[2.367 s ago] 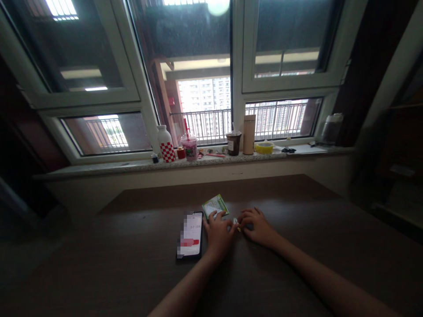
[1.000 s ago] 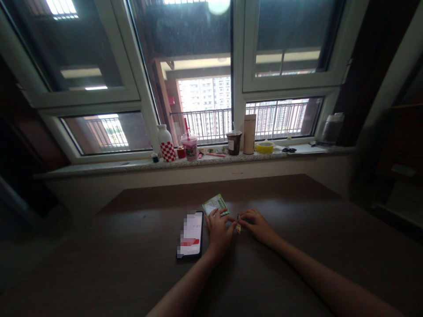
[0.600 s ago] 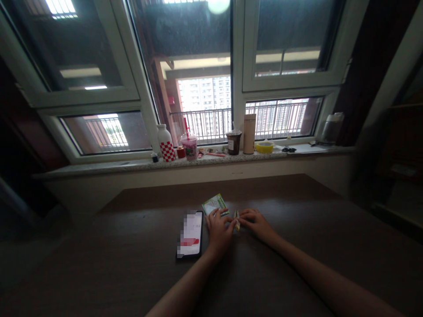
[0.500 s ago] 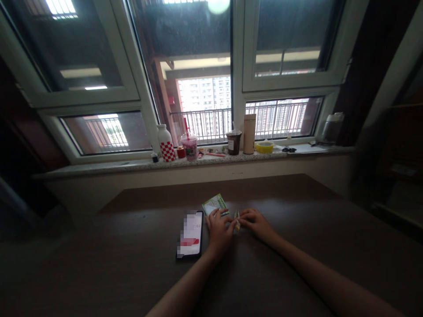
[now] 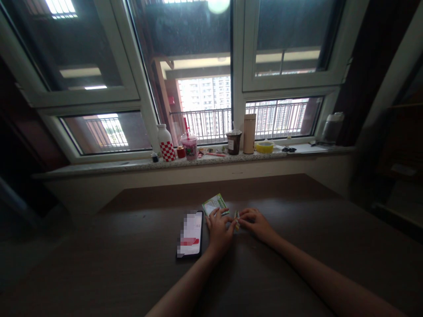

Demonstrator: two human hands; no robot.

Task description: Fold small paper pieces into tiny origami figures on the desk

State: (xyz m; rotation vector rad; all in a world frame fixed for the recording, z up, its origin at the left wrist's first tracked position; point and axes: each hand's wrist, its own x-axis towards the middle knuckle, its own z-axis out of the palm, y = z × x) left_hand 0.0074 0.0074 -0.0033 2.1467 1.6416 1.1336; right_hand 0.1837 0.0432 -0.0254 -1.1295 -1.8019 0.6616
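Between my two hands, on the dark table, is a small pale yellow piece with dark marks, perhaps folded paper [image 5: 236,221]; it is too small to make out fully. My left hand [image 5: 219,230] touches its left side with the thumb and forefinger, while its other fingers reach over the lower edge of a green-and-white packet [image 5: 214,203]. From the right, my right hand [image 5: 257,223] pinches the same piece with its fingertips, the remaining fingers curled. A phone [image 5: 191,235] with a lit, partly blurred screen lies just left of my left hand.
Beyond the brown table [image 5: 132,273] runs a stone windowsill [image 5: 132,165]. On it stand a red-checked white bottle [image 5: 166,145], a pink drink cup [image 5: 189,147], a dark drink cup [image 5: 234,143], a tan flask [image 5: 249,134], a yellow tape roll [image 5: 265,147] and black scissors [image 5: 289,150].
Both hands stay in nearly the same place. The small piece between the fingertips has shifted or tilted very slightly; the phone and packet have not moved.
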